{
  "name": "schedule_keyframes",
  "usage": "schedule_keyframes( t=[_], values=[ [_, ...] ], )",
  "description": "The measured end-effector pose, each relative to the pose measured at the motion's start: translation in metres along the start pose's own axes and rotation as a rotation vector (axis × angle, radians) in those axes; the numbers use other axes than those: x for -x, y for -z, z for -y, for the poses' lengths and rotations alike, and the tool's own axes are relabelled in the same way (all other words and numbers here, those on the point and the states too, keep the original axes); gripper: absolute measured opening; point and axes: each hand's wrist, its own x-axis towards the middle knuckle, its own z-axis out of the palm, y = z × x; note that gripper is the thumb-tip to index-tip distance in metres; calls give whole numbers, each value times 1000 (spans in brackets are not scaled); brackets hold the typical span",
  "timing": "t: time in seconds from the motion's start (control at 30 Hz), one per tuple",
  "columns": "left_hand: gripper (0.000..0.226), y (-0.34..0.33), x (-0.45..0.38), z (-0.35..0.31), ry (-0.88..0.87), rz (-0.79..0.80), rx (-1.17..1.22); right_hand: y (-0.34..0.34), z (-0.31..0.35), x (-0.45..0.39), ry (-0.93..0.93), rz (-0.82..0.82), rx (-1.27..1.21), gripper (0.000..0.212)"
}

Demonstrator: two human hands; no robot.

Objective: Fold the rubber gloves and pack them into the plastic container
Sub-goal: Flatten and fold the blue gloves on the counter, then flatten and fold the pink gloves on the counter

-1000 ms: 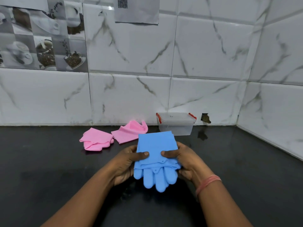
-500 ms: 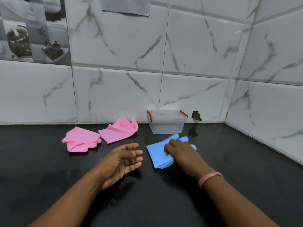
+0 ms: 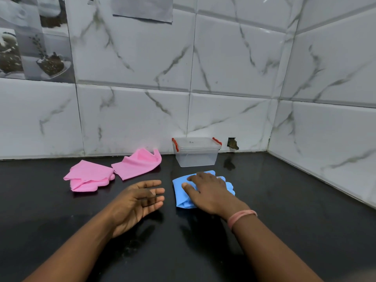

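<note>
Palm down, the right hand [image 3: 209,192] lies flat on the folded blue glove [image 3: 180,192], fingers spread and pressing, not gripping it. The left hand [image 3: 138,202] hovers just left of it, open, palm turned inward, holding nothing. Blue glove lies on the counter [image 3: 295,220] before the lidded container [image 3: 196,152], its fingertips pointing right.

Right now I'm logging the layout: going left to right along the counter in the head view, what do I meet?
Folded pink glove → second pink glove → open left hand → blue gloves under the right hand. The lidded plastic container stands behind them.
</note>
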Motion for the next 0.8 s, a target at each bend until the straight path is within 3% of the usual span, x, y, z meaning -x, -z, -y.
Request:
schedule_keyframes(
  t=[0.1,0.17,0.3,0.4,0.53,0.6,0.7,0.8],
  values=[
    [38,4,2,-1,-3,-7,15,8,6,-4,-179,406,91,73],
    [37,5,3,-1,-8,-17,18,7,6,2,-201,473,262,68],
    [35,3,3,-9,-98,-130,-83,3,20,16,-273,458,417,78],
    [32,10,1,-15,-259,-379,-250,4,52,7,-170,409,461,74],
    [30,28,0,-21,-370,-607,-334,-9,106,-28,122,167,268,50],
    [24,38,-1,-25,-376,-687,-379,-29,127,-48,219,104,61,47],
    [21,54,-5,-28,-334,-777,-586,-70,146,-73,272,80,-168,48],
    [37,67,-9,-33,-303,-760,-745,-103,155,-95,280,58,-98,54]
  ],
)
